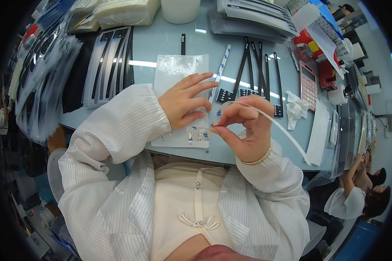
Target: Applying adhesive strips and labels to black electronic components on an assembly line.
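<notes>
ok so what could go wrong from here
The white strip arcs past the right hand to the table's near edge, so it might snag or slip off there.

The right hand is also close to the overlapping black strips, and could nudge them out of place.

The left hand lies spread over the white sheet; if it slides, the sheet may shift.

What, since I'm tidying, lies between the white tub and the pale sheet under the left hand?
In the head view, a narrow black strip lies there, reaching the pale sheet.
</notes>
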Demonstrator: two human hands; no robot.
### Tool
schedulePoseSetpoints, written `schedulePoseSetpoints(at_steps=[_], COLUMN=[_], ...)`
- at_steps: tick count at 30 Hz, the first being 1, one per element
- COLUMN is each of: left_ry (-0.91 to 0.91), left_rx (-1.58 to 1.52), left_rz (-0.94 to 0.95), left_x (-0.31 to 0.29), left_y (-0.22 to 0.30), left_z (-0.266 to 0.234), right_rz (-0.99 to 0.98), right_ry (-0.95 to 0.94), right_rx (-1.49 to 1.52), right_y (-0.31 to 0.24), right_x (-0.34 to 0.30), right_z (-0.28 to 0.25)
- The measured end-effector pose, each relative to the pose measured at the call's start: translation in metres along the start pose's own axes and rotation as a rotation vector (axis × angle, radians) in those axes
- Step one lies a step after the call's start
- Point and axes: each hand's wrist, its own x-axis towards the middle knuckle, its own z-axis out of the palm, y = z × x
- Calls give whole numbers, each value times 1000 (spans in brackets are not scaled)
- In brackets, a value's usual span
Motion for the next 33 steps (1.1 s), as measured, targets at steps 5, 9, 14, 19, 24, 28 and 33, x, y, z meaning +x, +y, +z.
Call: schedulePoseSetpoints(at_steps=[5,9,14,19,24,28,33], left_ry=[113,2,-107,-272,-101,-149,-64], left_rx=[43,309,484,534,390,348,87], left_rz=[95,199,128,-94,22,31,1], left_x=[-1,-13,-42,-46,-47,-49,-54], left_y=[0,23,25,23,-3,-18,-23], left_z=[-1,-31,-77,-102,-78,-72,-76], right_rz=[134,265,338,533,606,648,717], right_ry=[139,316,278,234,124,88,-24], right_rx=[139,392,402,418,444,390,444], right_y=[-3,6,32,49,62,67,73], right_x=[4,9,20,30,48,63,67], right_z=[-22,-42,-54,-30,-5,3,21])
